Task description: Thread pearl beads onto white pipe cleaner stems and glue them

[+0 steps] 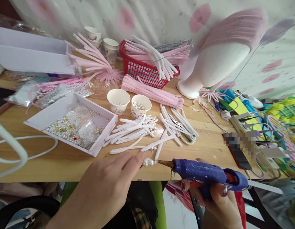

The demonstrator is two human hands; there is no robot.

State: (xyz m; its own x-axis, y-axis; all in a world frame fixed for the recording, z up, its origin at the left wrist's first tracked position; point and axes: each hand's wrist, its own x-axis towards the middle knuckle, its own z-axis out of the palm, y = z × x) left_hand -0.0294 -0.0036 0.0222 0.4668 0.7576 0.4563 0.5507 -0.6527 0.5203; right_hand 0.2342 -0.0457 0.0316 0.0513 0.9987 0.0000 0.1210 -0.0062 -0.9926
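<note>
My right hand (pixel 218 203) grips a blue hot glue gun (pixel 204 173), its brass nozzle pointing left at a small cluster of pearls (pixel 148 162) on the end of a white pipe cleaner (pixel 159 151). My left hand (pixel 106 187) pinches that pearl tip between its fingertips near the table's front edge. White pipe cleaners tipped with pearls (pixel 135 130) lie in a loose pile just beyond.
On the wooden table (pixel 66 165) are a white tray of beads (pixel 73 125), two paper cups with pearls (pixel 128 103), a pink pipe cleaner bundle (pixel 152 92), a red basket (pixel 144 71), scissors (pixel 183 130) and a white foam head (pixel 214 70). A power strip and cables (pixel 249 127) lie at right.
</note>
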